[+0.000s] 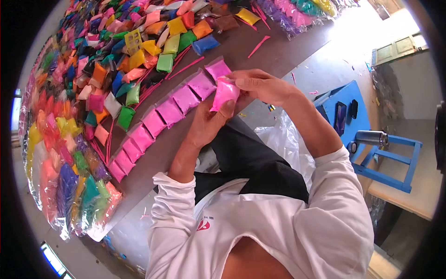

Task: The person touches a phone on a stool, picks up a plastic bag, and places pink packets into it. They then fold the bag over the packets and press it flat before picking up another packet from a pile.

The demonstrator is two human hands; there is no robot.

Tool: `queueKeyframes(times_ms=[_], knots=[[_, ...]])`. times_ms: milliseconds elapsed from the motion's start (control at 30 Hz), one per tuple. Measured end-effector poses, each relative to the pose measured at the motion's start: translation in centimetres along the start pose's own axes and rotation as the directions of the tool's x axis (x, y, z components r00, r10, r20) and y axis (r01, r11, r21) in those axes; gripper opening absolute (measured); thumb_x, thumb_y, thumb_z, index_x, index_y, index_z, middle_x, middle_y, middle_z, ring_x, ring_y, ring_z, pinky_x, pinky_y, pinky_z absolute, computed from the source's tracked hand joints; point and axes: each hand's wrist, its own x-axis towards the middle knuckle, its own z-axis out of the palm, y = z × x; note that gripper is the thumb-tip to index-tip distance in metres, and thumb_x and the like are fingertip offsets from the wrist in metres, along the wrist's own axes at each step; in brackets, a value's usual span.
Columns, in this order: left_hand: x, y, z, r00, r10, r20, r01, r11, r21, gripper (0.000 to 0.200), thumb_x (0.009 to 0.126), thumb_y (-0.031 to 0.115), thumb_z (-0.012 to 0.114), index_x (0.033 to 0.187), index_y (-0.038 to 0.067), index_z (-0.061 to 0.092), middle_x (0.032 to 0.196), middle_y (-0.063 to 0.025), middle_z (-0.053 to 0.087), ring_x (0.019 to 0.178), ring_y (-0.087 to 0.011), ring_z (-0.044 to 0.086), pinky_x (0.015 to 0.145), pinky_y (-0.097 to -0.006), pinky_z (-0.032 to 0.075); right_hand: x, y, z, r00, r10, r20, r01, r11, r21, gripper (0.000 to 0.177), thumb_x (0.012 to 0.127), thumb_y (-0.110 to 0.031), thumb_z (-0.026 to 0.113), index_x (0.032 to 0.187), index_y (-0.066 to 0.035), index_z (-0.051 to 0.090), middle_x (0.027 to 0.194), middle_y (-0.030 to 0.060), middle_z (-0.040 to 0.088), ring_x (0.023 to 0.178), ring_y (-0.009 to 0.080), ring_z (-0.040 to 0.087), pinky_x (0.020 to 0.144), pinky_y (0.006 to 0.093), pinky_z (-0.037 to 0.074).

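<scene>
My left hand (210, 119) pinches the lower end of a bright pink packet (225, 95), thumb against its face. At the packet's upper end, my right hand (262, 86) closes its fingers on the plastic. A row of pink and pinkish-purple packets (171, 111), seemingly joined in a strip, runs along the table's near edge. Its far end (217, 69) lies right behind the packet in my hands. Whether the held packet is attached to that strip is hidden by my fingers.
Many loose coloured packets (135, 59) cover the brown table (283, 52). Larger clear bags of packets (69, 190) lie at the left. Pink strips (259, 46) are scattered about. A blue stool (353, 95) at the right holds a phone (340, 119) and a steel flask (371, 137).
</scene>
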Motion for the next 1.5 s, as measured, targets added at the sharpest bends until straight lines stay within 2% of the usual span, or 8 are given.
queueKeyframes(times_ms=[100, 267, 567, 800, 967, 1267, 1367, 1500], knots=[[-0.2, 0.3, 0.2, 0.998, 0.043, -0.049, -0.044, 0.999, -0.02, 0.034, 0.095, 0.037, 0.055, 0.084, 0.005, 0.059, 0.069, 0.0039, 0.05, 0.06, -0.0051, 0.043, 0.05, -0.0223, 0.031, -0.2, 0.9, 1.0, 0.988, -0.156, -0.02, 0.154, 0.985, -0.077, 0.041, 0.091, -0.03, 0.062, 0.124, -0.006, 0.057, 0.101, -0.0019, 0.063, 0.087, 0.0054, 0.057, 0.075, 0.0215, 0.047], [0.1, -0.2, 0.9, 0.976, 0.203, -0.084, -0.197, 0.978, 0.075, 0.037, 0.096, 0.04, 0.053, 0.081, 0.007, 0.058, 0.068, 0.0036, 0.052, 0.057, -0.0048, 0.043, 0.048, -0.0217, 0.03, -0.3, 4.0, 1.4, 0.982, -0.146, -0.117, 0.155, 0.985, 0.073, 0.028, 0.09, -0.026, 0.064, 0.11, -0.006, 0.064, 0.09, -0.0035, 0.064, 0.08, 0.0049, 0.058, 0.069, 0.0206, 0.046], [0.0, 0.4, 1.3, 0.976, 0.2, -0.083, -0.187, 0.972, 0.14, 0.037, 0.095, 0.037, 0.056, 0.091, 0.0, 0.06, 0.076, -0.0004, 0.056, 0.069, -0.008, 0.05, 0.058, -0.023, 0.041, 0.0, 4.3, 2.4, 0.948, -0.184, -0.261, 0.207, 0.976, 0.062, 0.014, 0.089, -0.018, 0.064, 0.096, -0.006, 0.066, 0.083, -0.0028, 0.064, 0.067, 0.0054, 0.058, 0.059, 0.0195, 0.044], [-0.5, 0.5, 1.1, 0.988, 0.046, -0.15, -0.039, 0.998, 0.051, 0.046, 0.09, 0.049, 0.056, 0.076, 0.005, 0.062, 0.059, 0.0036, 0.05, 0.053, -0.0055, 0.042, 0.047, -0.0238, 0.029, -1.3, 3.8, 4.3, 0.891, -0.327, -0.315, 0.324, 0.944, -0.063, 0.022, 0.088, -0.014, 0.064, 0.107, -0.002, 0.064, 0.086, 0.0006, 0.065, 0.075, 0.0072, 0.06, 0.064, 0.0215, 0.048], [-0.5, 0.0, 0.5, 0.992, 0.066, -0.108, -0.04, 0.974, 0.225, 0.044, 0.091, 0.044, 0.057, 0.076, 0.003, 0.063, 0.064, 0.0037, 0.05, 0.061, -0.005, 0.041, 0.05, -0.0236, 0.031, -2.5, 2.6, 2.0, 0.902, -0.295, -0.315, 0.237, 0.949, -0.209, 0.024, 0.088, -0.021, 0.067, 0.103, -0.002, 0.067, 0.082, 0.0002, 0.064, 0.074, 0.0058, 0.057, 0.063, 0.0202, 0.047], [-0.5, 0.6, 1.0, 0.991, 0.078, -0.111, -0.059, 0.985, 0.16, 0.039, 0.09, 0.039, 0.059, 0.077, 0.002, 0.063, 0.065, 0.0037, 0.051, 0.062, -0.0047, 0.042, 0.051, -0.0233, 0.032, -2.4, 1.3, 1.7, 0.938, -0.225, -0.265, 0.122, 0.927, -0.355, 0.026, 0.089, -0.025, 0.066, 0.099, -0.001, 0.068, 0.077, 0.0022, 0.065, 0.066, 0.0079, 0.059, 0.058, 0.0214, 0.047], [0.1, -0.5, 1.4, 0.97, 0.201, -0.133, -0.194, 0.979, 0.068, 0.037, 0.09, 0.038, 0.059, 0.077, 0.004, 0.063, 0.064, 0.0041, 0.051, 0.06, -0.0045, 0.043, 0.05, -0.0224, 0.031, -3.1, 1.0, 2.2, 0.951, -0.192, -0.244, 0.086, 0.918, -0.387, 0.025, 0.089, -0.022, 0.066, 0.102, 0.0, 0.067, 0.078, 0.0033, 0.066, 0.067, 0.0081, 0.061, 0.058, 0.0211, 0.048], [0.1, -0.5, 0.6, 0.985, 0.152, -0.084, -0.137, 0.977, 0.166, 0.038, 0.09, 0.04, 0.057, 0.077, 0.005, 0.063, 0.063, 0.0047, 0.051, 0.059, -0.0039, 0.042, 0.05, -0.0223, 0.031, -3.4, 1.2, 1.9, 0.957, -0.184, -0.224, 0.076, 0.905, -0.418, 0.024, 0.089, -0.018, 0.064, 0.103, 0.001, 0.067, 0.078, 0.005, 0.067, 0.068, 0.0089, 0.063, 0.057, 0.0215, 0.049]])
